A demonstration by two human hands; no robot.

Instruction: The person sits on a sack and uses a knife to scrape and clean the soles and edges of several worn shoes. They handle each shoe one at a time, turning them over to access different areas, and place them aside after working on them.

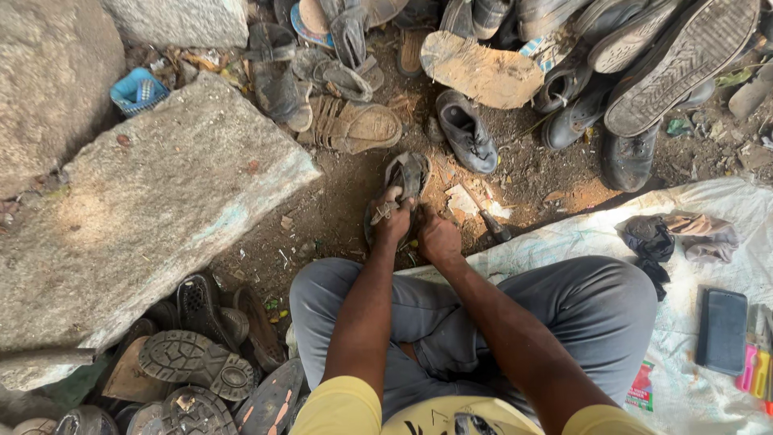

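Note:
A worn grey strapped sandal (407, 176) lies on the dirt ground in front of my crossed legs, toe pointing away. My left hand (391, 216) grips its near end, fingers curled over the straps. My right hand (437, 236) presses against the sandal's heel from the right, fingers closed around it. Both forearms reach out over my grey trousers (596, 310). What the fingers do under the sandal is hidden.
A large flat stone slab (145, 209) lies to the left. Piles of old shoes and soles sit at the top (564, 56) and bottom left (193, 362). A hammer (487, 219) rests beside the sandal. A white sheet (708, 217) on the right carries rags (668, 238), a dark phone (721, 330) and small tools.

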